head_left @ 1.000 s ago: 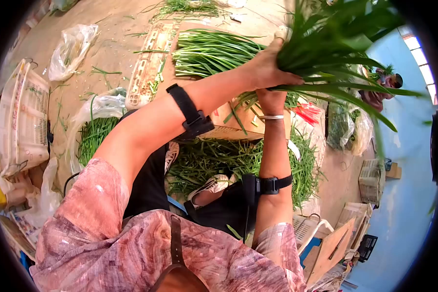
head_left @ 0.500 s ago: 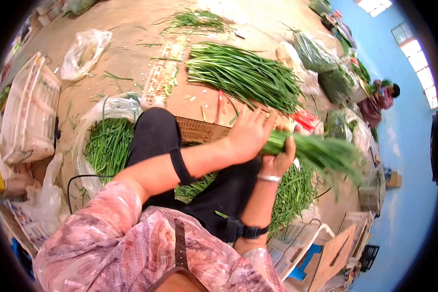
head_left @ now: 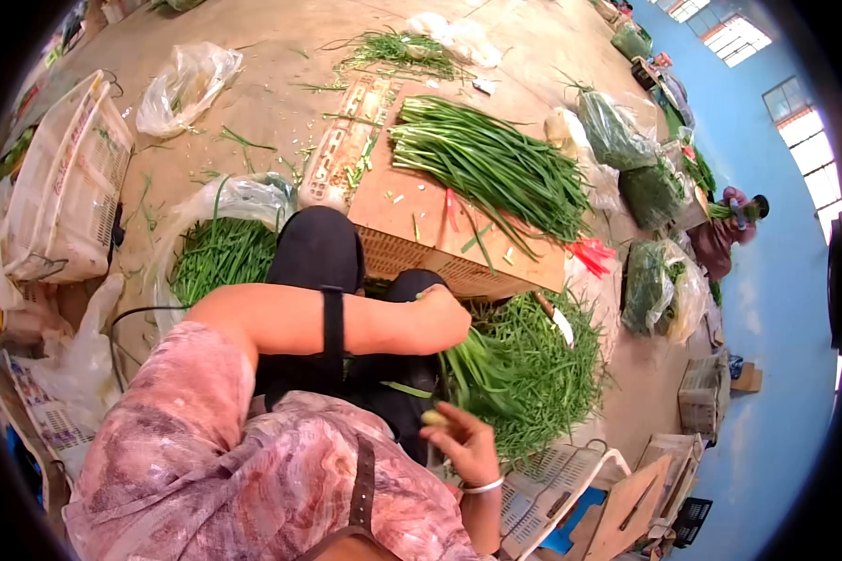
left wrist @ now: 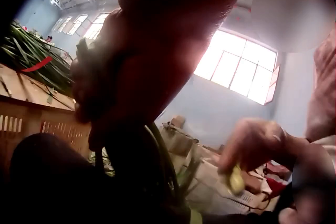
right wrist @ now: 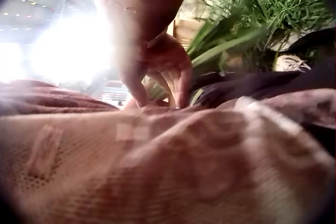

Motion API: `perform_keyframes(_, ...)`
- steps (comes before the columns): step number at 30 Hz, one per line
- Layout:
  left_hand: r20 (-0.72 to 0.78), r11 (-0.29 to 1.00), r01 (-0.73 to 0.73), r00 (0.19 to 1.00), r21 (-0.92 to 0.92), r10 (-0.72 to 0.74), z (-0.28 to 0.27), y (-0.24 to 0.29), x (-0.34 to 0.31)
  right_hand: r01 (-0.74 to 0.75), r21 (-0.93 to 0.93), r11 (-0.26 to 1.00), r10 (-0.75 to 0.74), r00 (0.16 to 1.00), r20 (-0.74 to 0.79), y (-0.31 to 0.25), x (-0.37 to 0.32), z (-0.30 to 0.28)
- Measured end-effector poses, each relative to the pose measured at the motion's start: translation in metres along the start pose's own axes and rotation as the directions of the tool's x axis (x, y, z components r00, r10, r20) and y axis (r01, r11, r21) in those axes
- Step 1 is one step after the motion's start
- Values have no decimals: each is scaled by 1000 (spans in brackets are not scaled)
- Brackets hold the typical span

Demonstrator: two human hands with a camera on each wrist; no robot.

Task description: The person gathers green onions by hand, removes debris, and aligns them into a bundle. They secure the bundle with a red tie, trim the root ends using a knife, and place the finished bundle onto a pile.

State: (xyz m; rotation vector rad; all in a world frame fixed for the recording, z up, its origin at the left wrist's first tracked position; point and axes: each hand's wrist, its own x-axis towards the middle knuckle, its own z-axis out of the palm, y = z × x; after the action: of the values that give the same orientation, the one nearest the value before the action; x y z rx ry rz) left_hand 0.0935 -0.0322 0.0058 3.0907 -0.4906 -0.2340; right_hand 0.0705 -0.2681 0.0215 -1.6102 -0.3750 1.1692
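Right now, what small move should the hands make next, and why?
Probably bring the right hand across to the chive bunch: the left hand grips its stem end, while the right pinches a small yellowish piece, perhaps a tie, apart from it.
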Motion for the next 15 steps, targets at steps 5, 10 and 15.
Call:
perform_keyframes(5,-246,963,89,969,254,-25,-8,8,-36,525,-398,753,-606,789,-106,-79,46,10)
perform_keyframes(10,-182,999,5,983,44,3,-45,-23,-62,536,-692,484,-547,802,240,-87,109,25)
perform_keyframes(15,-464,994,111,879,-14,-105,-56,-53,-90,326,-881,343,-561,823,86,-107,102,33)
